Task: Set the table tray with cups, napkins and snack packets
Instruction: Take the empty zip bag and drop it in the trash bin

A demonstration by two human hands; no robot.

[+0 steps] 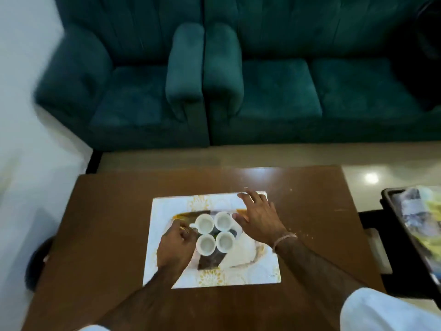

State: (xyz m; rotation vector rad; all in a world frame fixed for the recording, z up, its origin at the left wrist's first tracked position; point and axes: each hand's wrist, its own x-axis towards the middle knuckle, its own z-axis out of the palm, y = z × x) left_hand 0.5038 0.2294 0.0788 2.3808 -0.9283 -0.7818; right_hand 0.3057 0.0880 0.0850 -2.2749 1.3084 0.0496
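A white rectangular tray (167,206) with a gold and brown pattern lies on the brown table (107,211). Several small white cups (223,220) stand close together in a square at its middle. My left hand (175,247) sits at the left of the cups, fingers curled at the handle of the far left cup (204,223); whether it grips the handle is unclear. My right hand (256,216) hovers over the tray's far right part, fingers spread, holding nothing.
A dark green armchair (133,87) and sofa (310,80) stand beyond the table. At the right edge a dark tray (391,211) holds yellow and printed packets (422,216). A dark round object (38,263) sits on the floor at the left.
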